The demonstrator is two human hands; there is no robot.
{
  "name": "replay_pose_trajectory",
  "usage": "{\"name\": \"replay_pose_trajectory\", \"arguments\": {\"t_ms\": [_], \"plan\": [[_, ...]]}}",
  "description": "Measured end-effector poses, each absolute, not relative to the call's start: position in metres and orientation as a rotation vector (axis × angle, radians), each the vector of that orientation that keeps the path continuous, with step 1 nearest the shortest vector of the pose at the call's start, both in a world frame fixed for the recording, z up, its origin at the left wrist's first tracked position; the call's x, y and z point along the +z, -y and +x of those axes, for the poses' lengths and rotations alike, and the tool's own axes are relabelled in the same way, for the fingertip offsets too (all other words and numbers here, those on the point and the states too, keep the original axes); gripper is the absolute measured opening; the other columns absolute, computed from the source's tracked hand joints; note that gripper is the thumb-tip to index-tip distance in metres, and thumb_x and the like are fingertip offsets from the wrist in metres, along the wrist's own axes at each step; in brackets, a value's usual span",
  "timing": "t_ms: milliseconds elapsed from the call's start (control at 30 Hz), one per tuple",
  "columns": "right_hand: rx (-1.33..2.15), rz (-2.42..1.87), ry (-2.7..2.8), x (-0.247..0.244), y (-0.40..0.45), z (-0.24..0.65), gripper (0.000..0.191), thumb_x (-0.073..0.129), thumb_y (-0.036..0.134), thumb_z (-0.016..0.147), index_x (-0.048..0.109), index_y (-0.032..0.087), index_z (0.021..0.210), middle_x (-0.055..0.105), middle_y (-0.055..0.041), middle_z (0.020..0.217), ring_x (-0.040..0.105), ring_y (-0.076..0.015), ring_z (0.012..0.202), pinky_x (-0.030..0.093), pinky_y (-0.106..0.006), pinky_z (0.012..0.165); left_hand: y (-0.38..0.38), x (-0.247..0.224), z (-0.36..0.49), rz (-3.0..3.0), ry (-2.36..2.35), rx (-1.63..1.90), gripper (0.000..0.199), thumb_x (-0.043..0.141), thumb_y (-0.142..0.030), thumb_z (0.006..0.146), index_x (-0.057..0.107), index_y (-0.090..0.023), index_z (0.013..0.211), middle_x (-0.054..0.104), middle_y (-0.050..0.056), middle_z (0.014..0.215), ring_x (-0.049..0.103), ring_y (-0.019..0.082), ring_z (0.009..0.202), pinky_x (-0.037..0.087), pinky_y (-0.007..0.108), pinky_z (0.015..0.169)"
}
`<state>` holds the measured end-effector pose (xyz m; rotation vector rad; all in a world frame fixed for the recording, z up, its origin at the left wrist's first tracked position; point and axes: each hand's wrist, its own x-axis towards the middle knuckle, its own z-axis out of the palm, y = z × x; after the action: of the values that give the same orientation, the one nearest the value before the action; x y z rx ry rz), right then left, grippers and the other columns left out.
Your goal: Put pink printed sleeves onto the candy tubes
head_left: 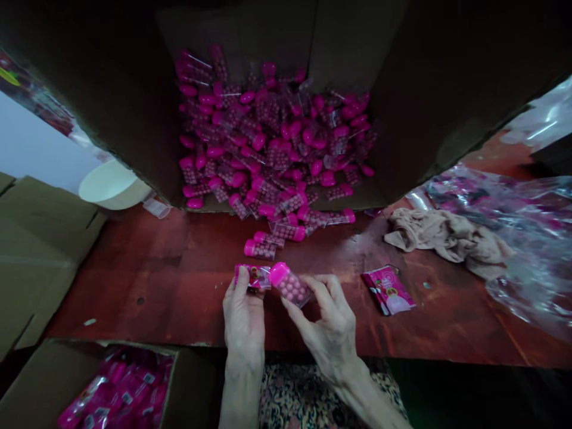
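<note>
A small printed pink wrapper [254,275] is pinched between the thumb and fingers of my left hand [245,316]. My right hand [328,316] grips a clear candy tube [292,287] with a pink cap and round pink candies inside. The tube is tilted, its capped end against or just in front of the wrapper's right end; I cannot tell whether it has entered. Just beyond the hands, a few similar tubes [263,247] lie on the red table [179,286]. More printed pink wrappers [389,290] lie to the right of my right hand.
A big cardboard box [348,36] on its side holds a heap of candy tubes [268,137]. At lower left, an open carton [187,381] contains pink packets [120,393]. A white bowl [114,185], a crumpled cloth [447,238] and clear plastic bags [527,238] lie around.
</note>
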<state>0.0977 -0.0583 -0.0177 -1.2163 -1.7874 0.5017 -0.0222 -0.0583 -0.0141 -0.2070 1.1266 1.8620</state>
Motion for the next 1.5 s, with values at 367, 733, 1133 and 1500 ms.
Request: {"name": "replay_pose_trajectory", "arguments": {"t_ms": [367,733,1133,1500], "plan": [[0.379,-1.194,1.795,-0.025,0.056,0.101,0.024,0.059,0.010,0.078,0.057,0.020,0.100,0.057,-0.0038,0.081,0.060,-0.0167,0.072,0.054,-0.027,0.063,0.051,-0.011,-0.010,-0.032,-1.253,1.826,0.014,0.078,-0.023,0.061,0.070,-0.015,0.069,0.070,0.001,0.066,0.062,0.011,0.061,0.046,0.024,0.067],[0.394,-1.126,1.750,-0.033,0.061,0.099,0.030,0.064,0.011,0.076,0.056,0.019,0.103,0.062,-0.0034,0.075,0.059,-0.0152,0.062,0.053,-0.027,0.055,0.044,-0.022,-0.008,-0.085,-1.229,1.758,0.020,0.079,-0.025,0.059,0.068,-0.014,0.071,0.069,0.001,0.065,0.060,0.011,0.058,0.045,0.024,0.063],[0.353,-1.167,1.699,-0.031,0.058,0.102,0.030,0.063,0.007,0.076,0.057,0.021,0.101,0.064,-0.0033,0.075,0.060,-0.0159,0.063,0.053,-0.028,0.057,0.048,-0.012,0.002,-0.083,-1.128,1.727,0.019,0.078,-0.019,0.061,0.070,-0.017,0.077,0.071,0.003,0.074,0.064,0.014,0.067,0.048,0.028,0.072],[0.712,-1.306,1.426,-0.036,0.060,0.102,0.023,0.069,0.016,0.073,0.062,0.020,0.095,0.065,-0.0013,0.082,0.063,-0.0158,0.071,0.054,-0.029,0.066,0.047,-0.014,0.009,-0.130,-1.034,1.594,0.016,0.078,-0.020,0.062,0.069,-0.014,0.073,0.072,0.004,0.073,0.064,0.013,0.068,0.049,0.026,0.073]]}}
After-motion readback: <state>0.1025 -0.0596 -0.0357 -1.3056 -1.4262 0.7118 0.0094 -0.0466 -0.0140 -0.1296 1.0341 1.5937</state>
